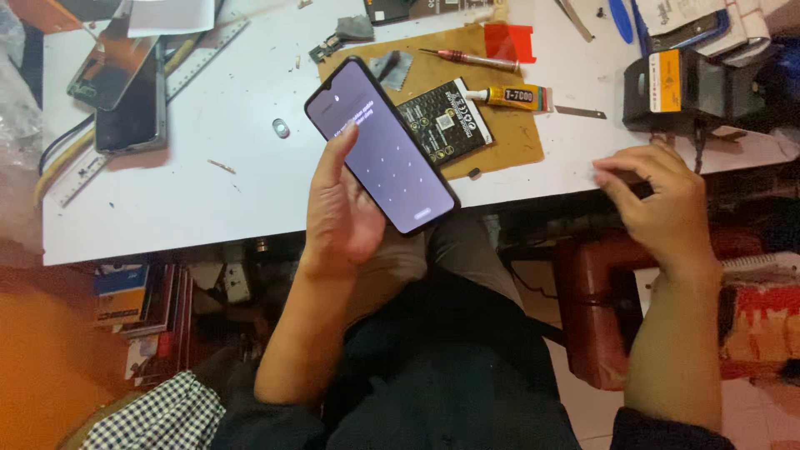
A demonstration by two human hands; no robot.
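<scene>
My left hand point(337, 212) holds a black smartphone point(383, 150) over the front edge of the white table point(192, 208). The phone's screen is lit, showing a greyish lock pattern, and my thumb rests on its left side. My right hand point(658, 204) hovers empty near the table's front right edge, fingers loosely curled. Behind the phone a flat black phone battery point(446, 125) lies on a brown mat point(517, 142), beside a yellow-and-black glue tube point(512, 97) and a small red-handled screwdriver point(471, 58).
Two more phones point(125, 92) and a metal ruler point(179, 79) lie at the table's far left. A black boxy device with a yellow label point(683, 87) stands at the right. A red stool point(596, 292) sits below the table, books point(137, 304) stacked lower left.
</scene>
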